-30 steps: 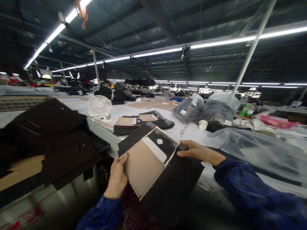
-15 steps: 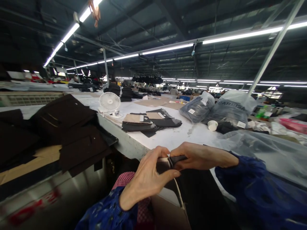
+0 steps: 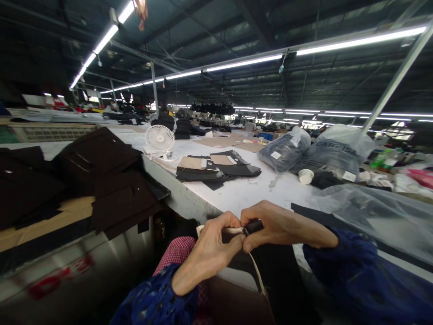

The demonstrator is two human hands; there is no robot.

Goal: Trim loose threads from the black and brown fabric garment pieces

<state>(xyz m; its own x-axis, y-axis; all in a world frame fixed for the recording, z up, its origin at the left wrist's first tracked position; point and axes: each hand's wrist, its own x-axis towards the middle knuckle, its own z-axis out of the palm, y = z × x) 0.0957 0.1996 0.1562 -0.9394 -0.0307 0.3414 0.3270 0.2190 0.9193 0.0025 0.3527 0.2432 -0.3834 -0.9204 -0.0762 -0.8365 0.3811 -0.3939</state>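
Observation:
A dark fabric garment (image 3: 280,275) with a pale edge strip hangs over my lap. My left hand (image 3: 211,248) is closed on its upper edge, thumb and forefinger pinching the fabric with the light-coloured inner side showing. Just beside it, my right hand (image 3: 270,225) grips a dark folded part of the same edge between thumb and fingers. The fingertips of both hands nearly meet. What lies inside the fold is hidden by the fingers.
Stacked dark cut pieces (image 3: 216,169) lie on the white table (image 3: 243,192), near a small white fan (image 3: 159,139). Plastic bags of clothing (image 3: 334,153) and a white cup (image 3: 306,176) stand at right. Brown fabric pieces (image 3: 118,198) fill the left side.
My left thumb has moved up to the fabric edge, and my right thumb has come down beside it. Both hands stay on the garment. The view has shifted slightly left.

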